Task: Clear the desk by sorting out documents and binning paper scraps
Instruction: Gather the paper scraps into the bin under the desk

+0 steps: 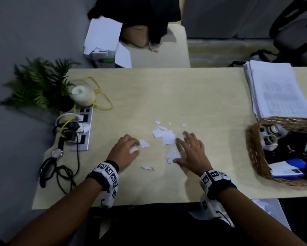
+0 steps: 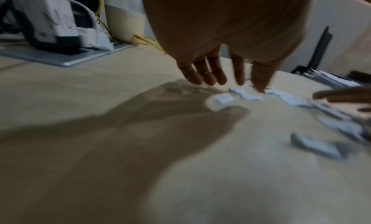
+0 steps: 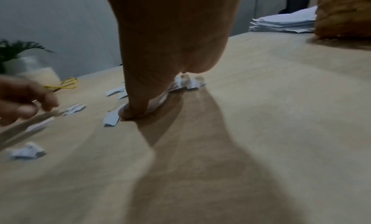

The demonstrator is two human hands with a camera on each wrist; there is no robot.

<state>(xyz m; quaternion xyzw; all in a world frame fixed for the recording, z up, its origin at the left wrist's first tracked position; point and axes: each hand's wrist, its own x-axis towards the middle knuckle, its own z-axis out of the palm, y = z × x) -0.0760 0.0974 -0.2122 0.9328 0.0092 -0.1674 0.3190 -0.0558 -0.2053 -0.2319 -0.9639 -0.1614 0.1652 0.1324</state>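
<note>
Both forearms are bare, with no sleeves in view. Each wrist carries a black band [image 1: 103, 174] set with white tiles printed in black square-code markers — several tiles in a row, wrapping around the wrist. Below the left band hangs a white block [image 1: 109, 196] bearing more of the same markers (and a short dark cable loop at its lower end). The right band [image 1: 215, 178] has a like white block [image 1: 214, 208] beneath it. The left hand [image 2: 220, 36] wears a thin ring [image 2: 208, 72] on one finger.
</note>
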